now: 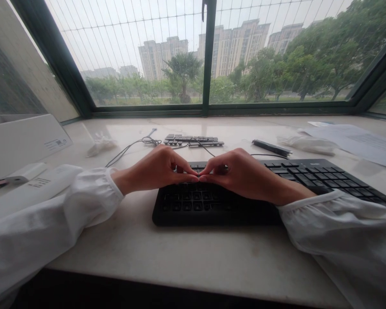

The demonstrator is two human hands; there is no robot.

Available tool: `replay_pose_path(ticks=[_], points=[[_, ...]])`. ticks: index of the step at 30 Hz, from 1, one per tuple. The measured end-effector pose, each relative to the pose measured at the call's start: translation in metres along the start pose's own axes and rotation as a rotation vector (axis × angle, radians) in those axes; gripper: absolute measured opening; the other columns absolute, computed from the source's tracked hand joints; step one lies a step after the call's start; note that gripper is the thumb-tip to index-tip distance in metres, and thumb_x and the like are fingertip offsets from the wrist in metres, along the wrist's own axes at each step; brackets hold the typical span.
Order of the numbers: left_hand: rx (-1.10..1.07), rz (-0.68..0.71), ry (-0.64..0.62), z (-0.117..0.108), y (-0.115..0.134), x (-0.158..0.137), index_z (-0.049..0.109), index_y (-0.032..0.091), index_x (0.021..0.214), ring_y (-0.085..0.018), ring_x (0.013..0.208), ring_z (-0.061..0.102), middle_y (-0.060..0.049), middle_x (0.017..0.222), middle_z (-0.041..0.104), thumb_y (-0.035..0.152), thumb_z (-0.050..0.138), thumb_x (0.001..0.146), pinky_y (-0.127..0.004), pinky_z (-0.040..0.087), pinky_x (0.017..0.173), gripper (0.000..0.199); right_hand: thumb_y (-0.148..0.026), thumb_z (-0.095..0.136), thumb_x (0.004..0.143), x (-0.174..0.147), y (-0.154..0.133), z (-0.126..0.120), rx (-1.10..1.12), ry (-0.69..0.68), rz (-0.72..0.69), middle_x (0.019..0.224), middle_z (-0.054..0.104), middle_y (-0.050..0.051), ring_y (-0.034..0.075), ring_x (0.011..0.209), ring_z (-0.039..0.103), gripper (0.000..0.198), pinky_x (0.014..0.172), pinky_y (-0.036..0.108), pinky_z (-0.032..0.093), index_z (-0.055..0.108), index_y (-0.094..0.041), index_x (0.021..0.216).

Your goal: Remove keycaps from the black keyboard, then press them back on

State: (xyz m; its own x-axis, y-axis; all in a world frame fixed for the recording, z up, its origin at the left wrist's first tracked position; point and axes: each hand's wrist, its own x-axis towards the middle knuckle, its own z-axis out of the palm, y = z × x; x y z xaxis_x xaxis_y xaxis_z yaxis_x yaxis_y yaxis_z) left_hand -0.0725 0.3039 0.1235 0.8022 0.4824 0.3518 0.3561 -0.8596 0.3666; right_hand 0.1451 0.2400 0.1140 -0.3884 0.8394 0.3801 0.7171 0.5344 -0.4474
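Keyboard [238,210], black: lying on the pale ledge [196,262] beneath both hands, running out of frame at the right; showing what look like capless sockets at near left, fitted keys at right. Losing much of its middle behind the right hand and wrist; sinking into shadow along the near side.

Left hand [154,167]: pinching with thumb and forefinger above the keyboard's left part, meeting the other hand's fingertips.

Right hand [244,174]: pinching likewise, thumb to forefinger; concealing its remaining fingers. For both pinches: gripping something tiny or merely pressing tip to tip; cannot tell which.

Loose keys [193,140], black: lying in rough rows beyond the hands, near the window frame [148,110]; showing too small for reading legends.

Cable [125,151]: looping left of the loose keys, passing partly out of sight behind the left hand.

Dark strip [272,149]: lying aslant just behind the keyboard.

Clear bag [309,145]: resting beside papers [357,143]; blurring as to contents. Papers: running off at right, bearing illegible print.

White box [22,133]: standing at far left, cut off by the frame, carrying an unreadable label.

Room: stretching as pale surface from keyboard to front edge, and leftward to the white left sleeve [93,193]; narrowing behind, among loose keys, cable and strip.
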Motion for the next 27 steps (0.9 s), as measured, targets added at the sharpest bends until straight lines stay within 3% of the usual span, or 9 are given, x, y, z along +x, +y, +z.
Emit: replay_pose_path(ticks=[4, 7, 12, 17, 23, 27], points=[[-0.022, 0.019, -0.022, 0.001, 0.0, -0.001, 0.079, 0.021, 0.08, -0.006, 0.044, 0.044, 0.001, 0.056, 0.067, 0.044, 0.068, 0.082, -0.019, 0.032, 0.043, 0.026, -0.027, 0.069, 0.082, -0.001, -0.002, 0.0, -0.063, 0.006, -0.05, 0.066, 0.068, -0.003, 0.007, 0.059, 0.055, 0.009, 0.059, 0.02, 0.036, 0.077, -0.023, 0.085], [0.022, 0.061, -0.03, -0.001, 0.001, -0.002, 0.079, 0.021, 0.08, -0.005, 0.043, 0.042, 0.002, 0.053, 0.065, 0.043, 0.065, 0.085, -0.019, 0.032, 0.043, 0.026, -0.02, 0.061, 0.086, -0.001, -0.006, -0.006, -0.18, -0.069, -0.148, 0.07, 0.069, -0.002, 0.009, 0.064, 0.057, 0.014, 0.066, 0.022, 0.037, 0.075, -0.022, 0.084], [0.268, 0.27, -0.113, -0.006, 0.01, -0.007, 0.075, 0.018, 0.072, -0.006, 0.042, 0.042, 0.002, 0.049, 0.059, 0.032, 0.053, 0.093, -0.022, 0.03, 0.046, 0.033, -0.014, 0.046, 0.091, -0.006, -0.013, -0.019, -0.446, -0.235, -0.365, 0.059, 0.061, -0.001, 0.01, 0.053, 0.048, 0.027, 0.073, 0.029, 0.035, 0.066, -0.018, 0.072], [0.459, 0.371, -0.079, -0.005, 0.022, -0.008, 0.07, 0.017, 0.066, -0.008, 0.042, 0.046, 0.0, 0.05, 0.06, 0.027, 0.046, 0.093, -0.026, 0.026, 0.045, 0.037, -0.015, 0.042, 0.093, -0.008, -0.024, -0.02, -0.55, -0.285, -0.4, 0.061, 0.063, 0.001, 0.011, 0.05, 0.043, 0.029, 0.072, 0.031, 0.032, 0.066, -0.018, 0.076], [0.559, 0.387, -0.124, -0.004, 0.025, -0.007, 0.064, 0.015, 0.06, -0.009, 0.04, 0.046, -0.002, 0.049, 0.059, 0.025, 0.043, 0.092, -0.027, 0.026, 0.044, 0.04, -0.012, 0.04, 0.093, -0.005, -0.03, -0.017, -0.614, -0.299, -0.406, 0.06, 0.063, 0.002, 0.012, 0.05, 0.04, 0.031, 0.07, 0.032, 0.03, 0.065, -0.017, 0.075], [0.572, 0.409, -0.146, 0.001, 0.026, -0.008, 0.062, 0.015, 0.058, -0.01, 0.039, 0.045, -0.002, 0.048, 0.058, 0.023, 0.044, 0.09, -0.027, 0.026, 0.043, 0.038, -0.012, 0.044, 0.088, -0.004, -0.03, -0.014, -0.668, -0.321, -0.468, 0.058, 0.062, 0.003, 0.011, 0.05, 0.036, 0.031, 0.072, 0.033, 0.03, 0.06, -0.017, 0.062]])
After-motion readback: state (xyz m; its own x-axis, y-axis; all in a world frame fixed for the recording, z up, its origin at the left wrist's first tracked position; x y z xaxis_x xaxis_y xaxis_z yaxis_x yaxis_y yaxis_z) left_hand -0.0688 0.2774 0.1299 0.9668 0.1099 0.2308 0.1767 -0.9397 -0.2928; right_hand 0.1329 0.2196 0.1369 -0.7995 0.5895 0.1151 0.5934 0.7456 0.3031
